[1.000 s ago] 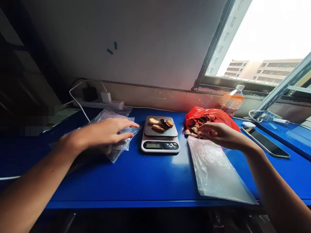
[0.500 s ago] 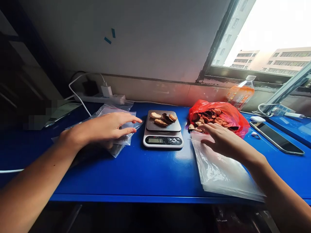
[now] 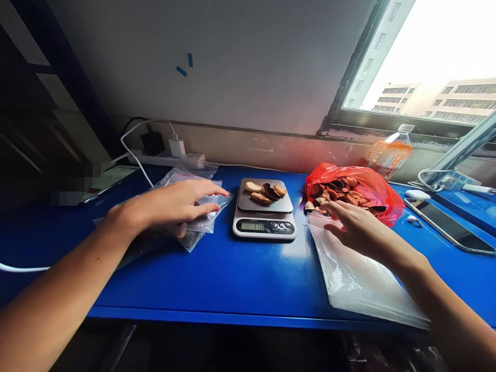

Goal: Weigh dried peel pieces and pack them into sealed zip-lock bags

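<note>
A white kitchen scale [image 3: 236, 227] with a steel top stands mid-table, its small display lit. Several dried, curled slices [image 3: 261, 198] in pale and dark brown lie on its plate. My left hand [image 3: 184, 201] hovers left of the scale with thumb and fingers apart, over clear plastic bags [image 3: 196, 238]. Nothing is in it. To the right, my right hand [image 3: 358, 227] is also open and empty, over a stack of clear zip bags [image 3: 360, 281]. Its fingertips are near a red plastic bag [image 3: 389, 196] full of brown dried slices [image 3: 341, 190].
Behind the red bag stands an orange drink bottle [image 3: 391, 150] by the window. A phone [image 3: 453, 226], a white earbud case [image 3: 417, 195] and an earbud [image 3: 414, 220] lie at right. A power strip [image 3: 155, 158] with a charger [image 3: 177, 147] sits back left.
The digits on the scale's display have changed. The whole view has shifted slightly, moving things a little to the right. Both hands keep nearly the same pose, and the slices have not moved.
</note>
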The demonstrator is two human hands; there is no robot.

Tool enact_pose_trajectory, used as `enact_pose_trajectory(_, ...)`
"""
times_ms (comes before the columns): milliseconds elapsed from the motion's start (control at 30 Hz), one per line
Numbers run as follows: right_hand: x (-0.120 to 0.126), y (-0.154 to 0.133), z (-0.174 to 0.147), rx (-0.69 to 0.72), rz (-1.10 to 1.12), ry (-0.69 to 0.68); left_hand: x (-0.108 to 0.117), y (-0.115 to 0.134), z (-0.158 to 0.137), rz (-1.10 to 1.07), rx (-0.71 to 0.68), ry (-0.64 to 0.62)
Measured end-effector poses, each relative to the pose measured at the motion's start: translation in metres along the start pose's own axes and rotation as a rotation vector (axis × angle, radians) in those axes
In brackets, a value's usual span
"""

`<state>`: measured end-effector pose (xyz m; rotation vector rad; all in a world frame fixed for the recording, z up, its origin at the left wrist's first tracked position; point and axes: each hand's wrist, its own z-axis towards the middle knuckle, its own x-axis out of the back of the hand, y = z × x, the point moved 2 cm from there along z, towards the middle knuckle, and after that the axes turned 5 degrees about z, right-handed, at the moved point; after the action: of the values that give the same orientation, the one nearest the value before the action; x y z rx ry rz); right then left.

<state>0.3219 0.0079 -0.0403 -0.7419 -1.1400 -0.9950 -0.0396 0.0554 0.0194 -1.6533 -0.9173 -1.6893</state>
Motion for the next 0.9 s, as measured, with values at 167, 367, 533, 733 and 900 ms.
enact_pose_trajectory(167,0.0,-0.003,0.0,-0.021,0.016,-0.019,0.0,0.002,0.001,0.011,0.001,-0.014)
enact_pose_trajectory(367,-0.001,0.0,0.003,0.02,0.07,-0.065,0.001,0.005,0.0,-0.005,-0.013,-0.005)
enact_pose_trajectory(533,-0.002,0.0,0.005,0.021,0.139,-0.046,0.002,0.009,0.0,-0.032,-0.049,0.037)
enact_pose_trajectory(733,-0.003,-0.004,0.005,0.022,0.146,-0.029,0.007,0.02,0.007,-0.116,-0.068,0.169)
enact_pose_trajectory(900,-0.004,-0.001,0.005,0.038,0.136,-0.033,0.012,0.033,0.02,-0.101,-0.153,0.229)
